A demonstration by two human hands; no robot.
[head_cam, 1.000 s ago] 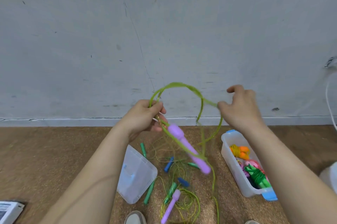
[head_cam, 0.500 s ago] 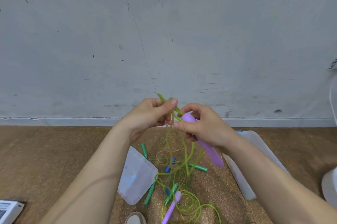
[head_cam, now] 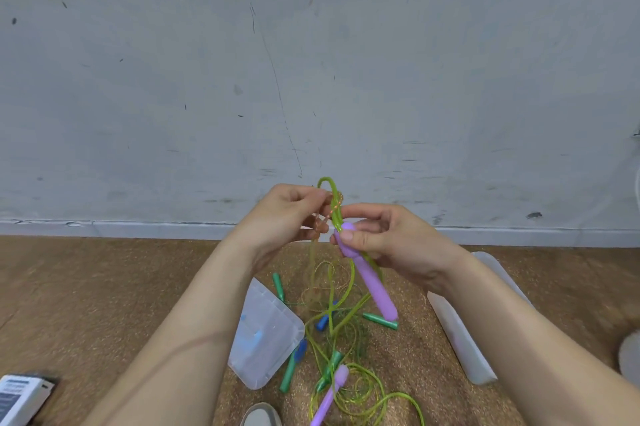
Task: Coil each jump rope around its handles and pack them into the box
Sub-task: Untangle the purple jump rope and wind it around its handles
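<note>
The right hand (head_cam: 391,242) holds the purple handle (head_cam: 374,283) in the air in front of the wall (head_cam: 311,62), its grip pinching the handle's upper end between thumb and fingers. The handle's long axis slants: the rope end points up and left at the fingers, and the free end points down and right, over the floor (head_cam: 86,287). The left hand (head_cam: 287,214), just left of it, has its grip pinched on loops of the green rope (head_cam: 332,197), which arches above both hands and hangs down into a tangle on the floor. A second purple handle (head_cam: 330,394) lies there, near. The box (head_cam: 460,332) stands to the right, partly hidden by the right forearm; its lid (head_cam: 263,332) lies on the left.
</note>
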